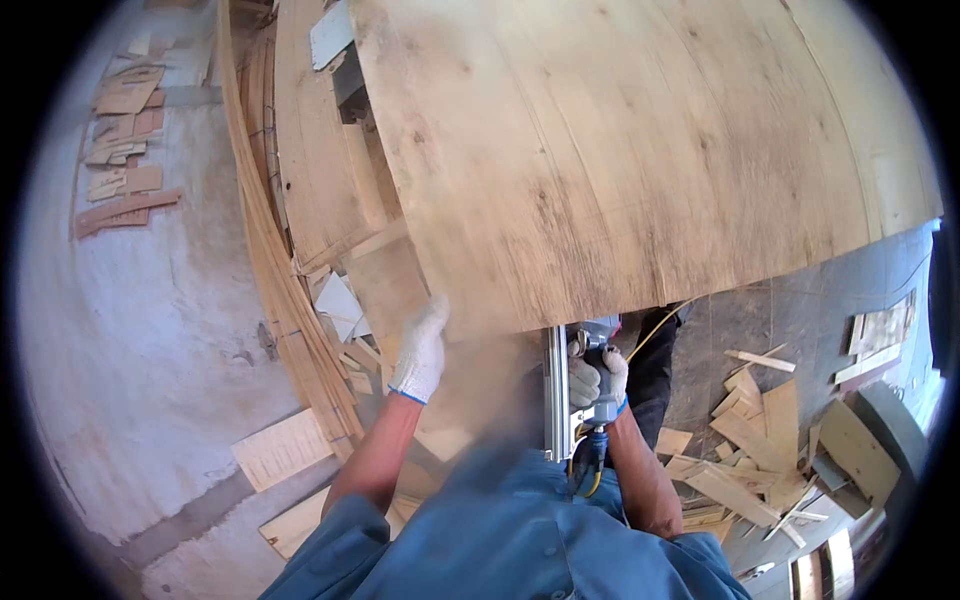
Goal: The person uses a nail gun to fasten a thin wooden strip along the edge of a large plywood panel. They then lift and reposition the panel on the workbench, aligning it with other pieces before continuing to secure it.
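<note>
A large plywood sheet (pixel 600 150), pale with dark grain marks, spans the upper middle and right. My left hand (pixel 420 350), in a white knit glove with a blue cuff, is at the sheet's near left corner; its thumb lies along the edge, and the other fingers are mostly hidden. In my right hand (pixel 612 375), also gloved, is an air nail gun (pixel 603 408) with a long silver magazine (pixel 556 395). The fingers are wrapped round its handle, and a blue hose fitting (pixel 597 445) hangs from it. The gun's front is partly hidden under the sheet's near edge.
Long wooden strips (pixel 262 240) run along the left beside a plywood board (pixel 320 150). Offcuts (pixel 755 430) litter the floor at right, and more wood scraps (pixel 125 130) lie at far left. A yellow air hose (pixel 655 332) passes beyond my right hand.
</note>
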Demonstrator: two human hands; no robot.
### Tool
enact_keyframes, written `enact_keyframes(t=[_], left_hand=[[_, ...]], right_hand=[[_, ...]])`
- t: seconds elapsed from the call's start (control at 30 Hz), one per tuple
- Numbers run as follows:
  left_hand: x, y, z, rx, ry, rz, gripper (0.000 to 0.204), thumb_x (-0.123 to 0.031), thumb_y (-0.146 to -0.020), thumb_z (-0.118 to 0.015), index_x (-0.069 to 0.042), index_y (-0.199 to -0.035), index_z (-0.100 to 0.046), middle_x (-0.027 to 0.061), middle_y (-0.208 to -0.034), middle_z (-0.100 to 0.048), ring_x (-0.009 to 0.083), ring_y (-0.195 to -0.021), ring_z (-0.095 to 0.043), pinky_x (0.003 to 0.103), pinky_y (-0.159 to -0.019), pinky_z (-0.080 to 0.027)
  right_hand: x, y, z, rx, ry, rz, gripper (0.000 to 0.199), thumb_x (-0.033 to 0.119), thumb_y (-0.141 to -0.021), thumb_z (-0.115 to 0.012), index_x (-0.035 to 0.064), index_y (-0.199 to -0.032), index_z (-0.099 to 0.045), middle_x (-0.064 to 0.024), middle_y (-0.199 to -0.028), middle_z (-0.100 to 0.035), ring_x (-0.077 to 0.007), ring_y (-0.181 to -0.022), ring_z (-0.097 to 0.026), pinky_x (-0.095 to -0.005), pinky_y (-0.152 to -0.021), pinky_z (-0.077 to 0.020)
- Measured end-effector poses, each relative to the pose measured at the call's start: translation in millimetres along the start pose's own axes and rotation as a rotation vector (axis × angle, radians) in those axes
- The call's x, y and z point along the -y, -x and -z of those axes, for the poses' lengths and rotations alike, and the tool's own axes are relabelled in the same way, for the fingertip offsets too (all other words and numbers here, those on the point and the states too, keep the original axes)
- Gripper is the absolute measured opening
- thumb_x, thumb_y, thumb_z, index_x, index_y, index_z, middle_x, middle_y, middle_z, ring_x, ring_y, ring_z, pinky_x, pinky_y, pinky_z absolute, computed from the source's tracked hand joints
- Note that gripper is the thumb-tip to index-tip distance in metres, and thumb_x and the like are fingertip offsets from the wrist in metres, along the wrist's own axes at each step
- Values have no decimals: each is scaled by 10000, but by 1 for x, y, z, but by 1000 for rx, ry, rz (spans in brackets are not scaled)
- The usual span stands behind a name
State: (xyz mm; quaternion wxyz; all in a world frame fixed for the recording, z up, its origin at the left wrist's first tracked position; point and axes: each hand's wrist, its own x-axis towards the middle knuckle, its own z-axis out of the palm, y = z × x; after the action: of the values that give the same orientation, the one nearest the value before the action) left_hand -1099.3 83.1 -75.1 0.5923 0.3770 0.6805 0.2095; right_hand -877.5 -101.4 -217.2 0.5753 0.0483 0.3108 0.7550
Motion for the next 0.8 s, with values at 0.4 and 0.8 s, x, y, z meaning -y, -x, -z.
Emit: enact_keyframes(t=[0.4, 0.8], left_hand=[[11, -1, 2, -23, 50, -16, 452, -379, -994, -482, -21, -1266, -523, 101, -1124, -652, 199, -914, -680, 344, -570, -566], [-43, 23, -34, 10, 160, 63, 465, -372, -994, -485, -26, -1305, -487, 102, -1179, -636, 206, -957, -671, 360, -576, -576]], right_hand=[[-4, 2, -8, 39, 7, -7, 403, 316, -848, -639, 42, -1135, -566, -55, -688, -576, -192, -543, -572, -317, -472, -482], [-10, -17, 4, 308, -176, -245, 391, 366, -863, -604, 21, -1044, -572, -29, -615, -505, -170, -471, -492, -319, -438, -433]])
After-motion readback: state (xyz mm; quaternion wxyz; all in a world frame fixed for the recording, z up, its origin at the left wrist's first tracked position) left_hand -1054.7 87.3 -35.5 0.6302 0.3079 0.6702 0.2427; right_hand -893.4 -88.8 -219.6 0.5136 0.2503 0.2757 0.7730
